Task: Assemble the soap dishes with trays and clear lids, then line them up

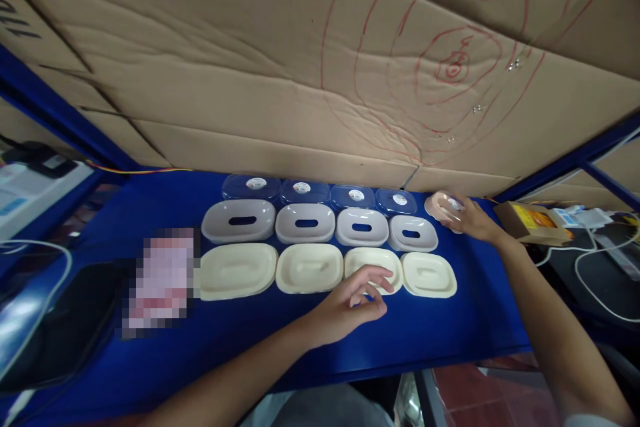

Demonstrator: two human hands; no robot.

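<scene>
At the back right, my right hand has its fingers closed over the side of a small peach-coloured container with a sticker on top; the fingers hide part of it. My left hand hovers by the third cream oval dish, fingers half bent and apart, holding nothing. Beside that dish lie more cream oval dishes. Behind them runs a row of pale grey oval trays, each with a slot in its base. Farthest back are clear lids with round white stickers.
A blue tabletop carries the rows. A cardboard wall with red pen rings stands behind. A blurred-out pinkish packet lies left, near a black device. At right are a small brown box and white cables.
</scene>
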